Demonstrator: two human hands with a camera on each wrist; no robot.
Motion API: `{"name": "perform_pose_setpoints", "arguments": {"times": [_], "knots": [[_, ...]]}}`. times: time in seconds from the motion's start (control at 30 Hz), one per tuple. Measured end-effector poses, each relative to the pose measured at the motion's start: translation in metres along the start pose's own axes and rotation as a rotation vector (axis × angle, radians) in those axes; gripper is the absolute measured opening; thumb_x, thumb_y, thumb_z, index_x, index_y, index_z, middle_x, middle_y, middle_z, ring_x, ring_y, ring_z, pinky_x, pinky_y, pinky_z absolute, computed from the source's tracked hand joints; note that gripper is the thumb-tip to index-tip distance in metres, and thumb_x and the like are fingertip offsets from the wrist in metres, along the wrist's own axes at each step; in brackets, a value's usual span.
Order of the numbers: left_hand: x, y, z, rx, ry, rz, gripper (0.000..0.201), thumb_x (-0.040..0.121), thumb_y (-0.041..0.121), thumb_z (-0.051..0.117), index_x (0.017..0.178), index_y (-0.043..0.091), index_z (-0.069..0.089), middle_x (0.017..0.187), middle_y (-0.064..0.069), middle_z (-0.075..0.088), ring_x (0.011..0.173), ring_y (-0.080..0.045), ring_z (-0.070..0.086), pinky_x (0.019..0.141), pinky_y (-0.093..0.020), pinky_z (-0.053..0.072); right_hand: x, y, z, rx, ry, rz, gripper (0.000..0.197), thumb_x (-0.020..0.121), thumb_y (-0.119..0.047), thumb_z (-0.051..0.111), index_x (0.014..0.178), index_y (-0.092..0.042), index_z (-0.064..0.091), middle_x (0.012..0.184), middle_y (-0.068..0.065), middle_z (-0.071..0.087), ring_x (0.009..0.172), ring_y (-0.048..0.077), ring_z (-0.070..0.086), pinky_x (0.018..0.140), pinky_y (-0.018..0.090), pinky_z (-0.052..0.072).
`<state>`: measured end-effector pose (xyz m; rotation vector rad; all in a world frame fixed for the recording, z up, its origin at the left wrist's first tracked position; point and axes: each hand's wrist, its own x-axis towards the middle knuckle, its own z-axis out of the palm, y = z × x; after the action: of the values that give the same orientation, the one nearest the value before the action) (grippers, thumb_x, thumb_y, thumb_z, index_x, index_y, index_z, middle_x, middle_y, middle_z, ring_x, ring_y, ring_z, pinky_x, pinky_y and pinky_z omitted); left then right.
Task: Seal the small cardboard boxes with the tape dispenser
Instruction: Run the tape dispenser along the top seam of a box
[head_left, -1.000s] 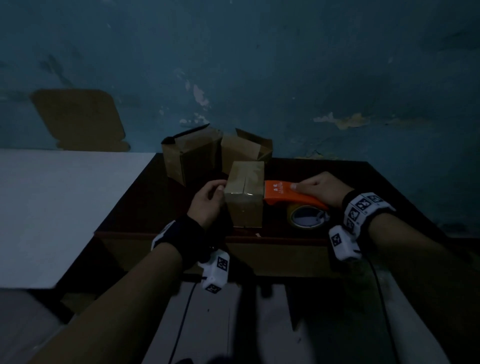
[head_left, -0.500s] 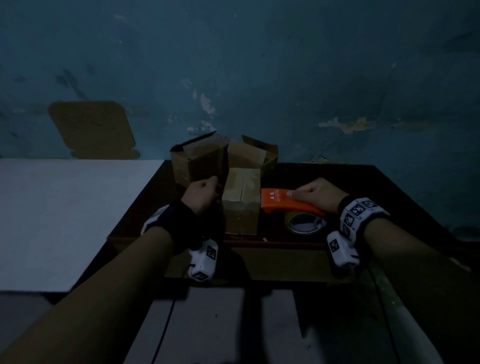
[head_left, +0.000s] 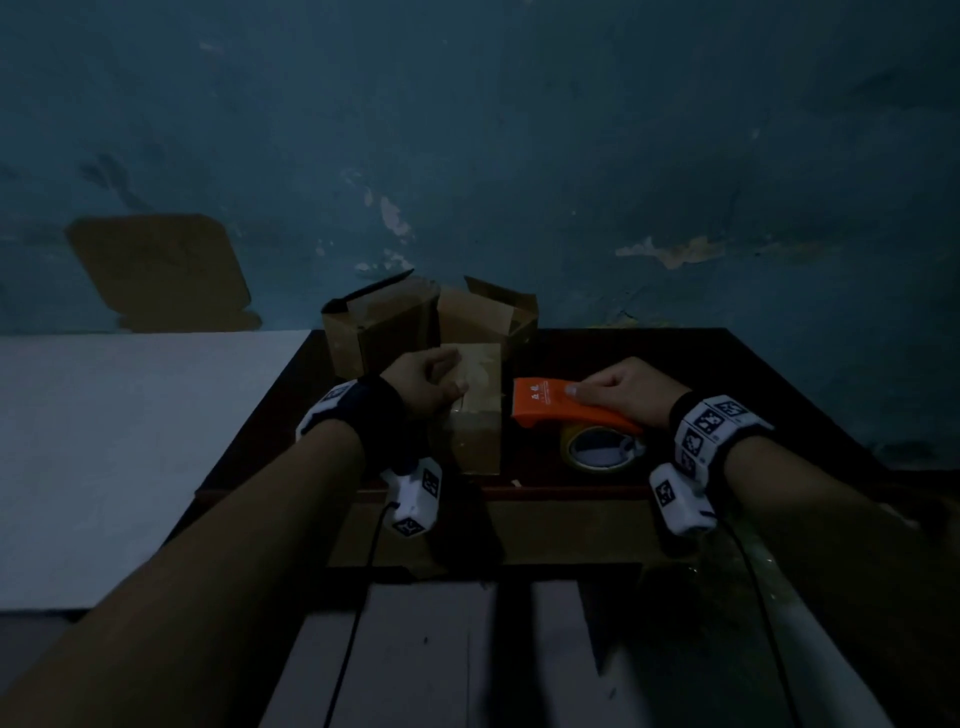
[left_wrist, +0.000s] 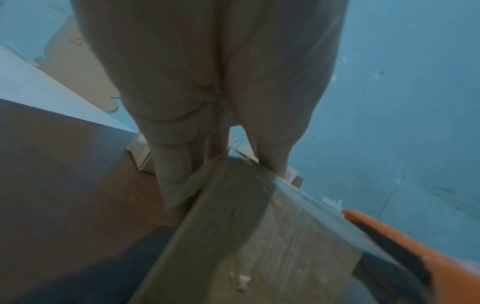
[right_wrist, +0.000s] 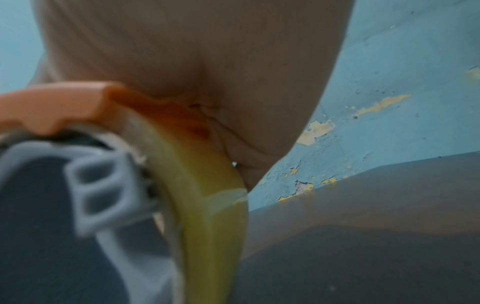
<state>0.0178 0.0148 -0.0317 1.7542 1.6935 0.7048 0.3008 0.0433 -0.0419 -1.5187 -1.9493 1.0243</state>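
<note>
1. Closed cardboard box (head_left: 475, 410) stands near the front edge of the dark worktop (head_left: 727, 364), flaps shut, a shiny strip along its top.
2. Left hand (head_left: 426, 384) grasps the box's left top edge, fingers curled over the top, thumb on the near side.
3. Orange tape dispenser (head_left: 561, 408) lies just right of the box, nose toward it; whether they touch cannot be told.
4. Right hand (head_left: 623, 392) clasps the dispenser from above, index finger stretched along its top; the tape roll (head_left: 600, 449) hangs beneath.
5. Two open boxes (head_left: 431, 322) stand behind, toward the back edge.
</note>
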Motion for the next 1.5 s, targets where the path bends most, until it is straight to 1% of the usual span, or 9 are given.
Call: {"name": "perform_pose_setpoints", "arguments": {"times": [0.17, 0.3, 0.47, 0.77, 0.9, 1.0, 1.1, 1.3, 1.5], "knots": [[-0.002, -0.001, 0.002, -0.003, -0.025, -0.005, 0.046, 0.096, 0.032, 0.055, 0.141, 0.025, 0.047, 0.151, -0.005, 0.039, 0.133, -0.025, 0.043, 0.101, -0.034, 0.042, -0.003, 0.004, -0.004, -0.015, -0.018, 0.014, 0.033, 0.084, -0.051, 0.064, 0.098, -0.023, 0.073, 0.087, 0.003, 0.073, 0.072, 0.012, 0.068, 0.062, 0.02, 0.051], [-0.003, 0.0, 0.001, -0.019, -0.036, -0.018, 0.046, 0.097, 0.031, 0.054, 0.142, 0.025, 0.047, 0.15, -0.006, 0.041, 0.13, -0.026, 0.046, 0.101, -0.035, 0.043, -0.001, 0.004, -0.009, -0.041, -0.029, -0.007, 0.031, 0.08, -0.053, 0.066, 0.093, -0.027, 0.074, 0.088, 0.002, 0.074, 0.081, 0.017, 0.07, 0.072, 0.027, 0.053], [-0.004, -0.002, 0.001, -0.041, -0.043, -0.009, 0.046, 0.098, 0.029, 0.054, 0.142, 0.022, 0.047, 0.151, -0.005, 0.039, 0.136, -0.023, 0.04, 0.104, -0.031, 0.037, -0.004, 0.002, -0.015, -0.072, -0.032, -0.056, 0.034, 0.075, -0.057, 0.067, 0.091, -0.028, 0.076, 0.088, 0.001, 0.074, 0.083, 0.017, 0.07, 0.078, 0.031, 0.054], [-0.009, -0.001, 0.005, -0.06, -0.014, -0.037, 0.045, 0.097, 0.033, 0.053, 0.142, 0.027, 0.047, 0.149, -0.003, 0.042, 0.13, -0.025, 0.046, 0.106, -0.04, 0.042, -0.002, -0.001, -0.015, -0.158, -0.071, -0.046, 0.033, 0.078, -0.056, 0.066, 0.091, -0.028, 0.077, 0.085, -0.002, 0.074, 0.081, 0.015, 0.069, 0.073, 0.026, 0.052], [-0.012, 0.002, 0.006, -0.084, -0.004, -0.031, 0.046, 0.099, 0.03, 0.051, 0.144, 0.024, 0.044, 0.147, -0.003, 0.045, 0.128, -0.024, 0.048, 0.1, -0.034, 0.044, 0.005, -0.002, -0.012, -0.201, -0.12, -0.004, 0.039, 0.074, -0.063, 0.064, 0.085, -0.028, 0.076, 0.082, -0.001, 0.073, 0.078, 0.015, 0.067, 0.074, 0.029, 0.053], [-0.013, 0.003, 0.006, -0.094, -0.005, -0.027, 0.046, 0.098, 0.029, 0.051, 0.144, 0.023, 0.044, 0.148, -0.003, 0.043, 0.13, -0.023, 0.046, 0.101, -0.034, 0.042, 0.009, -0.004, -0.006, -0.221, -0.148, 0.023, 0.039, 0.078, -0.061, 0.064, 0.084, -0.025, 0.077, 0.083, 0.001, 0.073, 0.078, 0.015, 0.067, 0.075, 0.029, 0.053], [-0.012, 0.002, 0.006, -0.086, 0.0, -0.019, 0.046, 0.098, 0.029, 0.052, 0.143, 0.021, 0.045, 0.149, -0.004, 0.042, 0.132, -0.022, 0.044, 0.099, -0.03, 0.039, 0.014, -0.011, -0.002, -0.253, -0.156, 0.032, 0.046, 0.077, -0.062, 0.065, 0.082, -0.018, 0.078, 0.082, 0.003, 0.073, 0.077, 0.016, 0.066, 0.077, 0.03, 0.052], [-0.004, -0.003, 0.004, -0.038, -0.004, -0.009, 0.045, 0.096, 0.032, 0.055, 0.141, 0.024, 0.048, 0.149, -0.003, 0.041, 0.133, -0.022, 0.043, 0.105, -0.036, 0.039, 0.016, -0.03, -0.004, -0.325, -0.118, 0.017, 0.043, 0.077, -0.057, 0.07, 0.069, -0.016, 0.075, 0.062, -0.003, 0.066, 0.061, 0.01, 0.06, 0.064, 0.025, 0.047], [-0.001, -0.005, 0.004, -0.019, -0.011, -0.005, 0.044, 0.096, 0.032, 0.056, 0.139, 0.025, 0.049, 0.149, -0.002, 0.043, 0.132, -0.021, 0.044, 0.106, -0.038, 0.04, 0.01, -0.054, -0.01, -0.485, -0.049, -0.059, 0.037, 0.077, -0.056, 0.07, 0.081, -0.021, 0.079, 0.073, -0.001, 0.072, 0.066, 0.012, 0.065, 0.063, 0.025, 0.05]]}}
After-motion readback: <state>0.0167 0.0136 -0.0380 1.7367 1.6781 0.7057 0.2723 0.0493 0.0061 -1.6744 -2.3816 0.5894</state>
